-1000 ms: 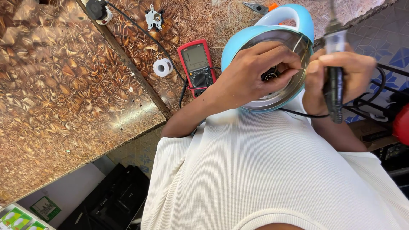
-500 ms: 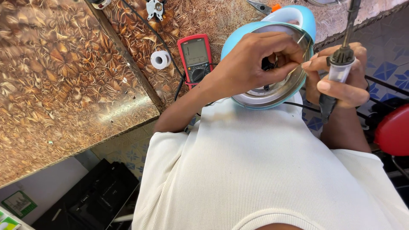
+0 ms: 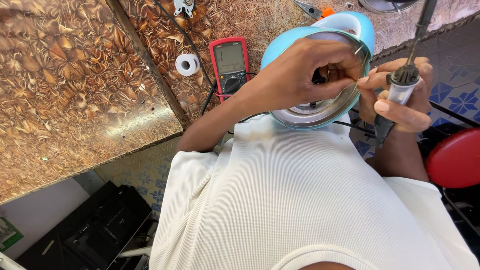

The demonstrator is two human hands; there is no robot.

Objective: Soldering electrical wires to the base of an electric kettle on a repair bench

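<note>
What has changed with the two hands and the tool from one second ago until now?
The right hand turned the soldering iron from pointing down to pointing up, keeping its grip. The left hand stayed inside the open base of the blue kettle. The multimeter and solder reel did not move.

The kettle (image 3: 320,75) has a glossy pale blue plastic shell and a shiny metal ring at its base. The soldering iron (image 3: 400,90) shows a clear plastic handle with a black collar. The counter (image 3: 75,100) is glossy, brown-patterned laminate. The shirt (image 3: 300,200) is matt, ribbed white cloth.
</note>
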